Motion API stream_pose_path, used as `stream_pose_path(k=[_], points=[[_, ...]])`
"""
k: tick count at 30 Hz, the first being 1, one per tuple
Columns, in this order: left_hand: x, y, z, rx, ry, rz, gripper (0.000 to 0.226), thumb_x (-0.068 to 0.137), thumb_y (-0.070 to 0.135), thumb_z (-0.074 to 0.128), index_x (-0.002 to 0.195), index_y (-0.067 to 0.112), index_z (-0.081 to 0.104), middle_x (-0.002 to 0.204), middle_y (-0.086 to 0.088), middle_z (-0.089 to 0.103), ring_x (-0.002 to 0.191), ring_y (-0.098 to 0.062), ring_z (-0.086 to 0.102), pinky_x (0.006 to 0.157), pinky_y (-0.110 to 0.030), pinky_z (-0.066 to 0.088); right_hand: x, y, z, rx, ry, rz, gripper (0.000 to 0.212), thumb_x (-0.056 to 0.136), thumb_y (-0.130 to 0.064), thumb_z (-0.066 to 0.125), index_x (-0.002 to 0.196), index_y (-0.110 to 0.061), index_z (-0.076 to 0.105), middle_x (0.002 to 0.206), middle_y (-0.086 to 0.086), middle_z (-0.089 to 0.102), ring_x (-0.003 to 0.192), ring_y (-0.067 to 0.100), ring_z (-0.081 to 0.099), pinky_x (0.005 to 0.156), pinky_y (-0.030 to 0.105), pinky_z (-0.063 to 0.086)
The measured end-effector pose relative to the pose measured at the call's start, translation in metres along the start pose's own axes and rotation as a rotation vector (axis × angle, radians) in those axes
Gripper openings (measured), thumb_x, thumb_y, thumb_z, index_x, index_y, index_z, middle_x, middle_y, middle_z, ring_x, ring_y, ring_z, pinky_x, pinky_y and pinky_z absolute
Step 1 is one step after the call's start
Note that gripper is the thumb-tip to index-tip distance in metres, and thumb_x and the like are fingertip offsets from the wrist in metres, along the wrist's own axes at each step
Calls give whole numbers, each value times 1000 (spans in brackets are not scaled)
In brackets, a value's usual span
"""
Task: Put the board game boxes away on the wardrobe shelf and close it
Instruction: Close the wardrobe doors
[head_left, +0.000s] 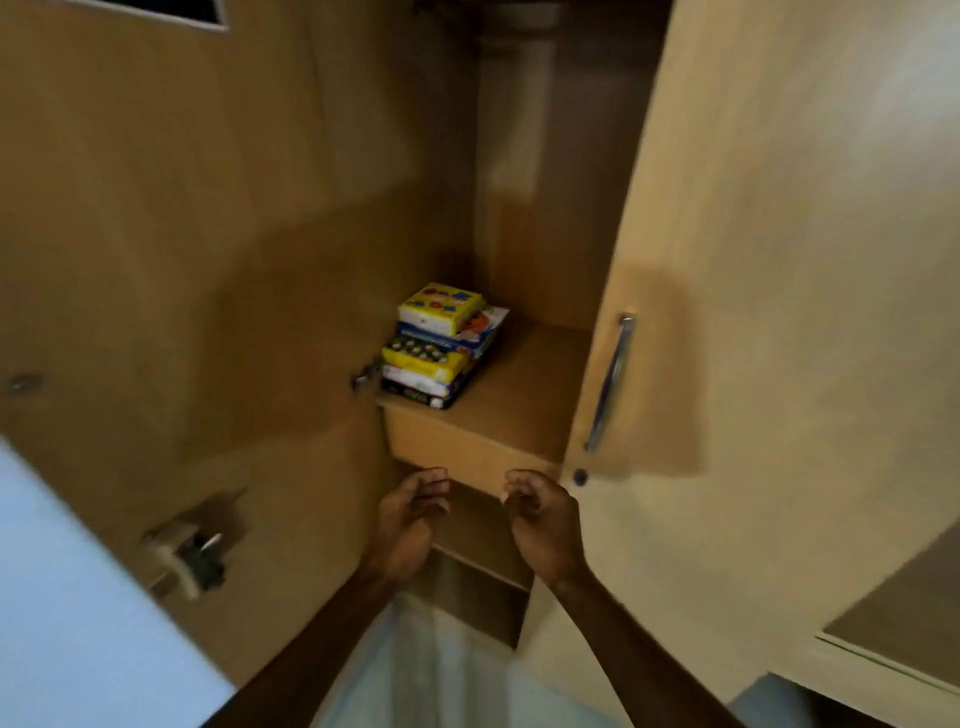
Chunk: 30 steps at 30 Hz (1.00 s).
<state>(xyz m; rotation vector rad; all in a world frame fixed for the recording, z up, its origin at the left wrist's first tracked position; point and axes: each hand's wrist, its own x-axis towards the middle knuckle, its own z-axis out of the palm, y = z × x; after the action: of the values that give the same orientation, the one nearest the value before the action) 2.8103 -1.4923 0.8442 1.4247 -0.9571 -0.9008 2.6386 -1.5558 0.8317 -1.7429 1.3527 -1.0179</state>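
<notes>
Looks like a home, a bedroom most likely. Tall wooden wardrobe (545, 182) standing open just beyond the fingers (434, 486), stack of colourful board game boxes (441, 345) on its shelf (519, 395) above them, metal-handled door (779, 260) to their right, pale tiled floor (441, 675) below.

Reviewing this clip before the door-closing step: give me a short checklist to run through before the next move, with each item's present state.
1. Board game boxes stacked on the shelf: ok.
2. Stack set back from the shelf's front edge: not ok, the bottom box sits at the edge.
3. Left hand empty: ok.
4. Right hand empty: ok.
5. Right door handle unobstructed: ok.
6. Wardrobe closed: not ok, both doors stand open.
</notes>
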Motion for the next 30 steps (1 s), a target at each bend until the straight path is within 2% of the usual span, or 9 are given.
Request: stream_pose_path(k=[3,7,9,11,14,19,23,27,30], points=[[-47,-8,-47,120,138,23,38,88,-13,54,114,13,63,105,-2,68,85,-1,65,78,-20,55,-22,-21,41,97,-194,-8,25,87,-11,66,104,-30,69,90,-21,68,86,-7,65,76,9,49],[-97,-8,-119,164,403,30,38,86,-8,62,110,20,66,107,-1,71,93,-12,68,88,-33,54,-51,-68,105,216,-364,-87,19,88,-20,67,104,-31,68,94,-11,70,90,6,68,82,25,56],[-114,2,-153,169,528,44,37,85,-7,62,106,22,68,107,-1,72,94,-16,68,89,-35,55,-64,-96,132,228,-426,-121,22,90,-19,66,111,-20,69,97,-7,70,91,7,67,82,26,57],[-124,17,-187,196,633,85,36,85,-6,62,106,23,67,108,0,72,95,-17,68,88,-33,54,-71,-122,154,235,-461,-163,25,90,-21,66,115,-19,68,103,-5,71,95,9,67,84,29,58],[-116,39,-230,206,735,114,36,89,4,63,123,16,59,118,1,65,103,-17,64,90,-30,50,-75,-161,182,239,-464,-228,26,91,-23,66,117,-20,67,106,-7,70,97,8,66,82,23,58],[-69,60,-272,237,586,135,41,94,11,56,134,17,51,127,6,59,114,-18,59,94,-33,49,-75,-208,215,246,-396,-256,28,92,-26,66,120,-22,65,109,-10,68,100,9,65,86,25,58],[-57,51,-276,137,525,197,36,98,14,51,134,17,52,128,1,62,112,-17,62,93,-33,53,-76,-212,225,230,-326,-239,27,93,-20,65,119,-22,65,107,-13,65,102,8,63,80,14,51],[-64,43,-277,49,481,284,25,101,15,46,118,11,64,112,1,70,97,-5,67,84,-21,55,-87,-193,220,247,-242,-184,28,90,-21,69,117,-24,65,99,-22,63,97,4,64,72,12,53],[-71,45,-267,40,326,356,24,101,14,47,108,8,69,101,-3,74,92,-13,70,76,-18,56,-100,-179,205,270,-180,-140,40,81,-29,78,119,-26,64,103,-16,67,95,2,64,81,23,58]])
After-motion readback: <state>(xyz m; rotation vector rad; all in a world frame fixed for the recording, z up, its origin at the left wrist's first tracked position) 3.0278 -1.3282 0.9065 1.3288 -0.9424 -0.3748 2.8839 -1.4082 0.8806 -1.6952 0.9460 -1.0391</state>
